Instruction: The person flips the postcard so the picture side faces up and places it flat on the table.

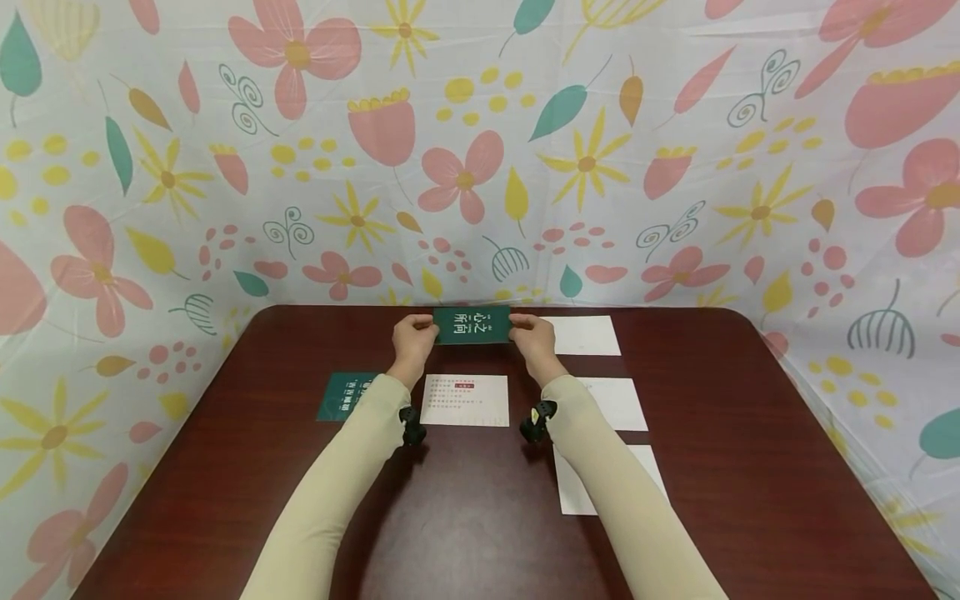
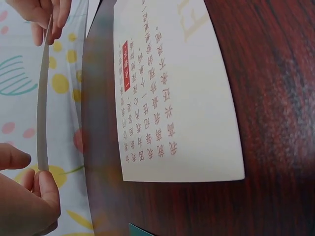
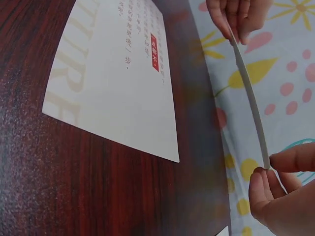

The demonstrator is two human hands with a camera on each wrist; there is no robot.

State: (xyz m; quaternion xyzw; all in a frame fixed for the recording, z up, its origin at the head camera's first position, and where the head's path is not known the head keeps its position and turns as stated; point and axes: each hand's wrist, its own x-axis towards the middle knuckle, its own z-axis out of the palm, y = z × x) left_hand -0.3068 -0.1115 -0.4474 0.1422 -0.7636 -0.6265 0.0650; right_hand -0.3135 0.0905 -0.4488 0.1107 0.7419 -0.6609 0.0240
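Tabletop (image 1: 465,525): hands (image 1: 412,343) (image 1: 535,343) seemingly pinch green card (image 1: 472,326).

Dark green rectangular card (image 1: 472,325) with white Chinese characters is showing its printed face near the middle of the head view, long side running horizontally. Left hand (image 1: 413,337) is pinching its left edge, right hand (image 1: 534,337) its right. Card is being held raised, appearing nearly edge-on as a thin, slightly bowed pale strip, left side of left wrist view, right side of right wrist view.
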